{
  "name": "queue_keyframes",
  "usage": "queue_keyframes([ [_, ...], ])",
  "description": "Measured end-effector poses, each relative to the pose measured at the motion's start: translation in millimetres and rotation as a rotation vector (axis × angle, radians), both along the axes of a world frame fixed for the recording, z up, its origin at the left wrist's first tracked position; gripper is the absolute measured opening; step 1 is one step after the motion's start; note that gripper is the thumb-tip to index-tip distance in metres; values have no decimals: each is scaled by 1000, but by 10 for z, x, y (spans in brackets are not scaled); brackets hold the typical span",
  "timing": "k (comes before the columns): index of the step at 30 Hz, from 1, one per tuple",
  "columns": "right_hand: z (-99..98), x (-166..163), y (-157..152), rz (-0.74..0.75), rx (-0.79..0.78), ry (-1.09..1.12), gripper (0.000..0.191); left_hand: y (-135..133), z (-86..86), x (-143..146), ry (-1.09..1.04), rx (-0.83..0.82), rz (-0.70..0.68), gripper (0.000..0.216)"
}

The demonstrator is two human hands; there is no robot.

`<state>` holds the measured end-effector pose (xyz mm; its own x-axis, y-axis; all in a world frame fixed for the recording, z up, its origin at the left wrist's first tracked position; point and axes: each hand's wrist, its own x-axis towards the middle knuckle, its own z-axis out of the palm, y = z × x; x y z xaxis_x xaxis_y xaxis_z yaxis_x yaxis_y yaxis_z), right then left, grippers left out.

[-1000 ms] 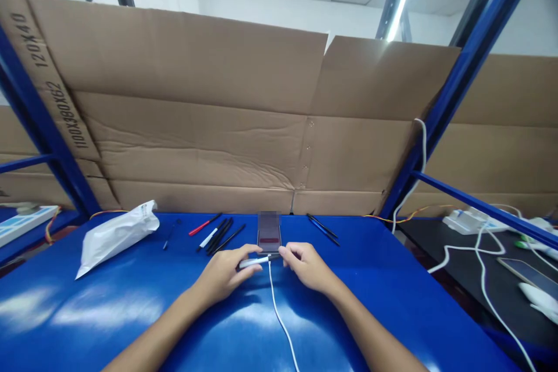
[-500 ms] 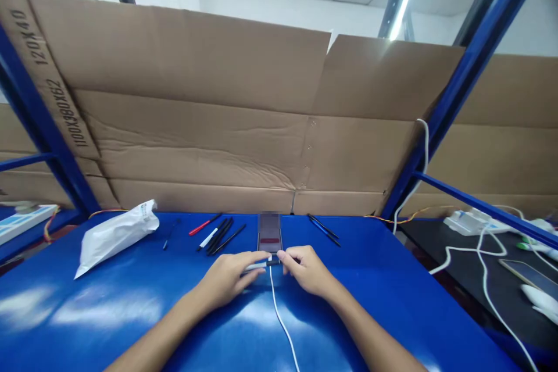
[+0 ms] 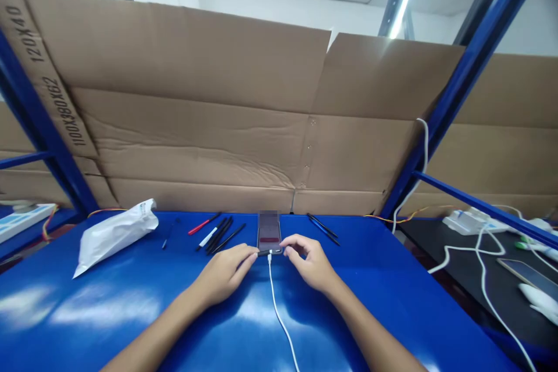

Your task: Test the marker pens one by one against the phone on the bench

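My left hand [image 3: 224, 273] lies on the blue table [image 3: 131, 314], fingers closed on a pen [image 3: 263, 253] whose dark end sticks out past the fingertips. My right hand [image 3: 308, 263] rests just right of it, fingers loosely curled with nothing seen in them and the thumb at the near corner of a phone [image 3: 269, 231]. The phone lies flat just beyond both hands. A white cable [image 3: 279, 317] runs from the phone's near end toward me, between my forearms.
Several pens [image 3: 219, 234] and a red pen [image 3: 203, 224] lie left of the phone, two dark pens [image 3: 322, 225] to its right. A white plastic bag [image 3: 114, 234] sits far left. A cardboard wall [image 3: 209, 145] backs the table. Power strips and cables [image 3: 468, 222] sit on the right bench.
Both hands have moved forward to the phone's near edge. The pen's white body has gone under my left fingers, and my right hand has let go of the pen's end.
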<state>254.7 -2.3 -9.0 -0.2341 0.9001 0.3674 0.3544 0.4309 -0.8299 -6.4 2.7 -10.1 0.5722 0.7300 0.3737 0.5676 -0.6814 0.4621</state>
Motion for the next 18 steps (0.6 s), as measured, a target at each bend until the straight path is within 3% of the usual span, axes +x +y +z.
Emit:
queue_keyframes([
  [8, 33, -111, -73, 53, 6, -141, 22, -27, 26, 40, -32, -22, -6, 34],
  [14, 65, 10, 6, -39, 26, -45, 24, 82, 18, -93, -41, -77, 263, 36],
  [18, 42, 2, 16, -32, -2, -28, 24, 78, 24, -94, -53, -163, 150, 37],
])
